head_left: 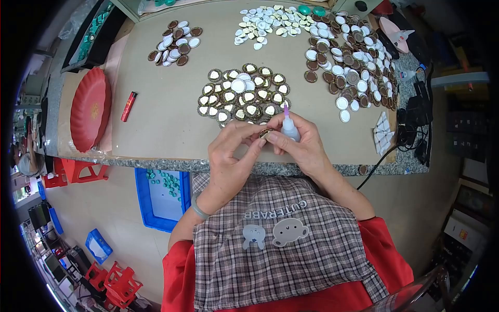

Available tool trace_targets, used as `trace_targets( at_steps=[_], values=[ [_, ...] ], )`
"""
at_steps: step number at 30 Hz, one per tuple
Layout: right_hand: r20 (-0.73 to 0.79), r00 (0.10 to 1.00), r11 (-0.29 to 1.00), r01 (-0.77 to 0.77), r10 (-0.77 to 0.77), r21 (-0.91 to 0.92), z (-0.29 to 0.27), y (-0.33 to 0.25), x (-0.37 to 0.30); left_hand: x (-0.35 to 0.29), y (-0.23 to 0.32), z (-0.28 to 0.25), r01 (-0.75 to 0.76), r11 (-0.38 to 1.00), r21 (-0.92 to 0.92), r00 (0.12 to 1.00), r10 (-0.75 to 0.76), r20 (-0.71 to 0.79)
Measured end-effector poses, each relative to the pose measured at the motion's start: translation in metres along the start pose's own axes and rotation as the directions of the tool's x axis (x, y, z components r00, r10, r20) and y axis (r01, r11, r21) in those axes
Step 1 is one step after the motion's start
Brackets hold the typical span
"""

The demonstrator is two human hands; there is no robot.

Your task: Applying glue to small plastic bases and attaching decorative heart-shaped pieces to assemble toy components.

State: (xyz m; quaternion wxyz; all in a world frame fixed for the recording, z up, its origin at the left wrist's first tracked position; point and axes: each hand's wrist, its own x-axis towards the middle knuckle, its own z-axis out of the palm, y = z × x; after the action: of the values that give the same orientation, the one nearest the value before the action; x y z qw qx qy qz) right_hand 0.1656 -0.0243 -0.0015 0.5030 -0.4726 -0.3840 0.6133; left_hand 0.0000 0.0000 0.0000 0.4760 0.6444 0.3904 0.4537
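Observation:
Over the table's near edge, my left hand (231,156) and my right hand (306,148) meet, pinching a small brown round disc (266,133) between the fingertips. A white squeeze bottle with a purple nozzle (289,127) is also tucked in my right hand, its tip pointing up and away from me. Just beyond lies a cluster of dark scalloped discs (241,96), many carrying a pale cream piece in the middle. At the far side, small white and cream pieces (270,22) are spread. Brown and white discs (353,60) form a big heap on the right.
A smaller group of brown and white discs (174,44) lies far left. A red scalloped tray (91,110) and a red lighter (129,106) sit at left. Black cables (410,125) and a folded checked cloth (383,133) lie right. Below stands a blue bin (147,208).

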Motion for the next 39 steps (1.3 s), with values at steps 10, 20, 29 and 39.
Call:
trace_targets(
  at_steps=[10, 20, 29, 39],
  values=[
    [-0.029, 0.998, 0.993, 0.051, -0.054, -0.110, 0.010, -0.004, 0.006, 0.004, -0.007, -0.007, -0.031, 0.997, 0.066, 0.999, 0.031, -0.006],
    [-0.061, 0.995, 0.993, 0.077, -0.082, -0.088, -0.006, -0.017, 0.005, 0.065, -0.012, -0.059, -0.112, 0.838, 0.535, 0.974, 0.200, -0.109],
    [-0.056, 0.998, 0.990, 0.023, -0.031, -0.137, -0.010, -0.015, 0.000, 0.126, -0.056, -0.106, -0.026, 0.493, 0.869, 0.951, 0.280, -0.130],
    [-0.037, 0.999, 0.987, 0.028, -0.034, -0.156, -0.013, -0.013, 0.001, 0.111, -0.046, -0.096, -0.120, 0.548, 0.828, 0.979, 0.203, 0.007]
  ],
)
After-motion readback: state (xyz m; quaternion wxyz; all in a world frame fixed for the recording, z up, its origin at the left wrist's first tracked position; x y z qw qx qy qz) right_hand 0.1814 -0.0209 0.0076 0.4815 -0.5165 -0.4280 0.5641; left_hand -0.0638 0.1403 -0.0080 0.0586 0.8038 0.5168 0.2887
